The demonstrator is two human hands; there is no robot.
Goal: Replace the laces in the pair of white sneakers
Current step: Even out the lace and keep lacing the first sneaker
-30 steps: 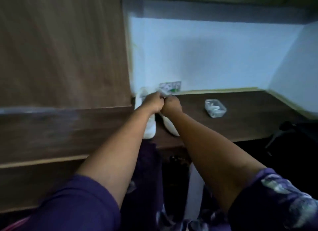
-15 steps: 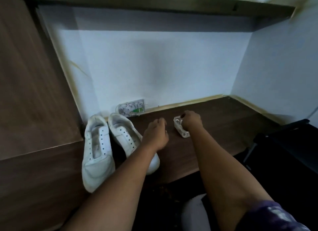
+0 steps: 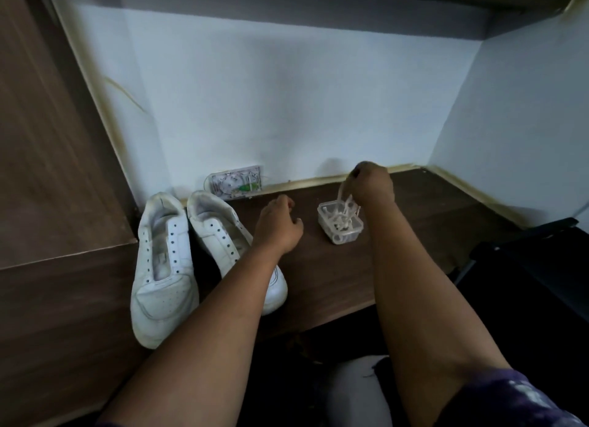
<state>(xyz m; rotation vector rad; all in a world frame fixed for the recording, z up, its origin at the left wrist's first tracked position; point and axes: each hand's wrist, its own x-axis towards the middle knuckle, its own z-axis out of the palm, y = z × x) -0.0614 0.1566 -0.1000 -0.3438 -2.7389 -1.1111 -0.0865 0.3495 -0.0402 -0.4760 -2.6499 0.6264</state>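
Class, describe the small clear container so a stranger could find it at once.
Start at the dark wooden desk against the white wall. Right of the two white sneakers sits the container, under the right hand. It alone is see-through plastic, holding pale laces.

sneakers (image 3: 178, 251) left on desk (image 3: 318, 277), container (image 3: 341, 227) right

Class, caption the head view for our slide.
Right hand lifts a lace from the box beside unlaced sneakers.
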